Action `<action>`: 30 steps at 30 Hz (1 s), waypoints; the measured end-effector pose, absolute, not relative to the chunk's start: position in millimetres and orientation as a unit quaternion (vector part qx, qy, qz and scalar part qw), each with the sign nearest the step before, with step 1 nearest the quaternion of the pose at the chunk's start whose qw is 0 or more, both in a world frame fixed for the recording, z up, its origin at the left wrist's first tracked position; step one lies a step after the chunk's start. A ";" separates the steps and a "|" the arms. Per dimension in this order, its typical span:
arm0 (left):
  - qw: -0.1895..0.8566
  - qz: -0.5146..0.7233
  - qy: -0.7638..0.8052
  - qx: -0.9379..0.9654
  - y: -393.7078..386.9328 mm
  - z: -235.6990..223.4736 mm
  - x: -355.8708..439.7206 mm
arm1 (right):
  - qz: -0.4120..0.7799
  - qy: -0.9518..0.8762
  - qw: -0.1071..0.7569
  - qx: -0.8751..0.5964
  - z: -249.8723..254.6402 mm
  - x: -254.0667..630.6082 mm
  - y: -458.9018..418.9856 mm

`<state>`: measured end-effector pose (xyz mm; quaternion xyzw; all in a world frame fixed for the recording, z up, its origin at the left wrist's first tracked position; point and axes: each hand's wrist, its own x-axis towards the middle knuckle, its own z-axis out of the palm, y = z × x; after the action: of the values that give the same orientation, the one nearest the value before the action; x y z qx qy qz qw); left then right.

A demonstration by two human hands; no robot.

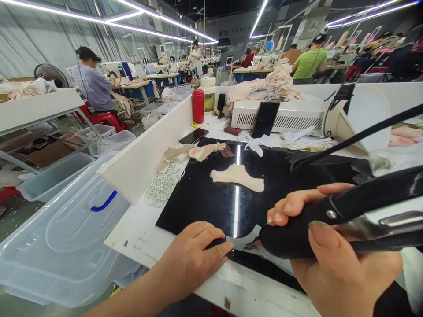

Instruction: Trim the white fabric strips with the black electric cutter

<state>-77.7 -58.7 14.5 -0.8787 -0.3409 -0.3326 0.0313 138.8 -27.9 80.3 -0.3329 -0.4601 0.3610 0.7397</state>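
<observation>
My right hand is wrapped round a black hand-held tool with a long metal lever, large and close to the camera at the right; its exact kind does not show. Its thumb lies by the lever. At the front edge of the table, my left hand is closed with fingers curled over a small black thing, mostly hidden. Beyond both hands lies a glossy black sheet. On it rests a cream fabric piece, flat and apart from both hands.
Pale elastic loops and beige fabric scraps lie at the left. Behind are a phone, a red bottle, a vented white machine and a leaning phone. A black cable crosses at right. Plastic bins stand left.
</observation>
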 end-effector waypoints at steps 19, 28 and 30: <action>0.007 -0.340 -0.349 -0.873 -66.4 16.0 -69.8 | 0.372 -0.474 0.744 -0.290 81.2 117.2 -21.5; -0.008 -0.354 -0.349 -0.868 -63.4 17.9 -71.5 | 0.385 -0.450 0.749 -0.297 86.1 120.1 -20.9; -0.023 -0.358 -0.363 -0.860 -62.5 20.0 -72.7 | 0.382 -0.449 0.751 -0.298 88.6 120.7 -22.2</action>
<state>-72.7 -62.5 20.0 -0.8599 -0.3633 -0.3578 -0.0235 120.7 -22.2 88.6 -0.2977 -0.4491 0.3821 0.7508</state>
